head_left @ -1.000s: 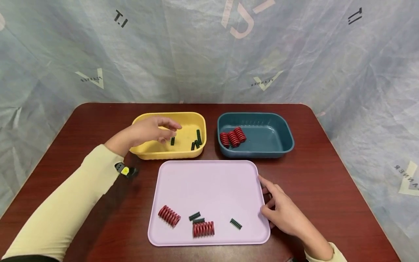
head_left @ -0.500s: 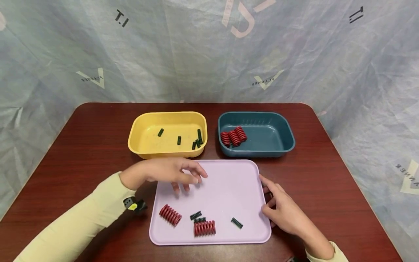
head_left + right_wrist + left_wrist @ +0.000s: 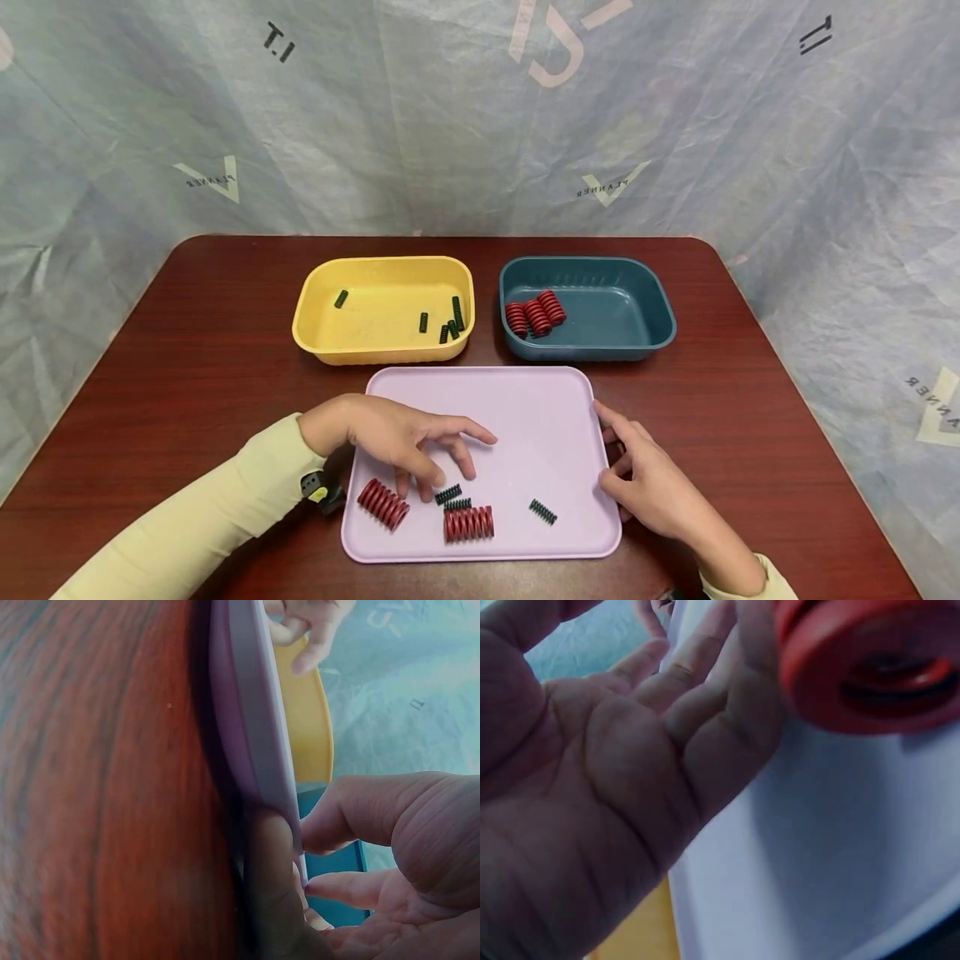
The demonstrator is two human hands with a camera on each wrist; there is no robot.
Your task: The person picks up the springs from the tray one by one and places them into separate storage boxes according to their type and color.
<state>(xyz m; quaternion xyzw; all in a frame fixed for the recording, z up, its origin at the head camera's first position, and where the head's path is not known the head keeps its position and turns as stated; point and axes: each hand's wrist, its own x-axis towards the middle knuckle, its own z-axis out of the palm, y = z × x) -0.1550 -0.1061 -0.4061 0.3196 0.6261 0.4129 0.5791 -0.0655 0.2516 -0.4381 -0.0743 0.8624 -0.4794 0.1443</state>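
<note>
My left hand [image 3: 401, 437] hovers low over the left part of the lilac tray [image 3: 517, 417], fingers spread and nothing held. Its thumb is close to two small green springs [image 3: 447, 494]. A large red spring [image 3: 383, 504] lies beside its lower fingers; in the left wrist view the red spring [image 3: 870, 667] appears right by them, and I cannot tell if they touch. Another large red spring [image 3: 468, 524] lies against the green pair, and a lone green spring [image 3: 543, 512] lies further right. My right hand [image 3: 648, 483] grips the tray's right rim, some fingers beneath it in the right wrist view.
Behind the tray, a yellow bin [image 3: 375, 354] at left contains several small green springs [image 3: 423, 322]. To its right, a blue bin [image 3: 600, 352] contains several red springs [image 3: 536, 315]. All stand on a dark red wooden table [image 3: 225, 333], with a printed sheet [image 3: 450, 125] hanging behind.
My left hand has come from above the yellow bin down to the tray. Two green springs in that bin have rolled apart. The left red spring has shifted slightly. My right hand stays put.
</note>
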